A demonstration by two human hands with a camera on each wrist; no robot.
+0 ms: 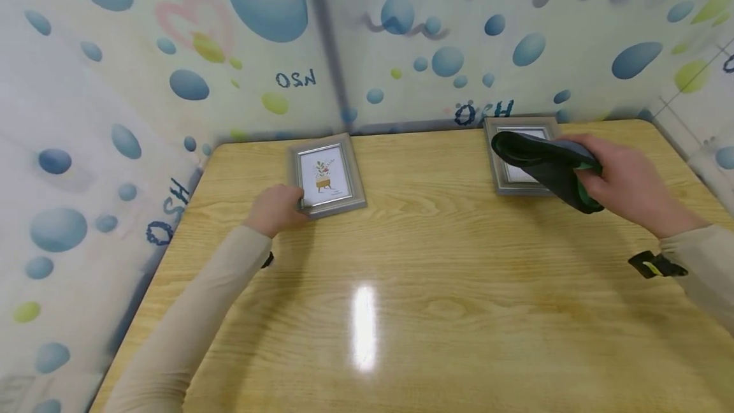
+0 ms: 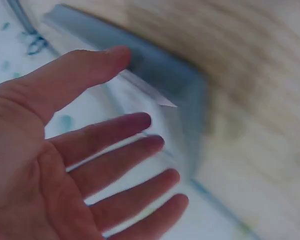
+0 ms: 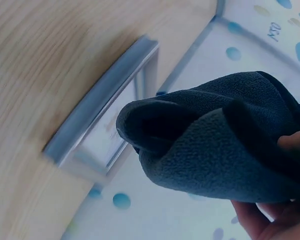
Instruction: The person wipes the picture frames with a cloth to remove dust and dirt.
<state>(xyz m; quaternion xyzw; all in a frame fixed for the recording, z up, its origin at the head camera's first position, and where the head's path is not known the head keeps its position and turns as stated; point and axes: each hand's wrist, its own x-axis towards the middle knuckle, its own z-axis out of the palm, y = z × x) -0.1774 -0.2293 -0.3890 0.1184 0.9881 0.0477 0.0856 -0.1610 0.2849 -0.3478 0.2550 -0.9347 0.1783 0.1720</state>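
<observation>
A grey picture frame (image 1: 359, 191) with a potted-plant print lies toward the left of the table. At its lower-left corner is my left hand (image 1: 277, 209). In the left wrist view the fingers of that hand (image 2: 65, 145) are straight and spread, with the thumb tip overlapping the frame's edge (image 2: 175, 75). My right hand (image 1: 627, 183) grips a folded dark cloth (image 1: 559, 171), its fabric fuzzy in the right wrist view. The cloth hangs over a second grey picture frame (image 1: 497, 174) and hides much of its picture.
The wooden table (image 1: 424, 241) meets a wall (image 1: 367, 50) printed with blue and green drops along its back edge. Another printed wall (image 1: 86, 177) runs along the left side. Both picture frames lie near the back edge.
</observation>
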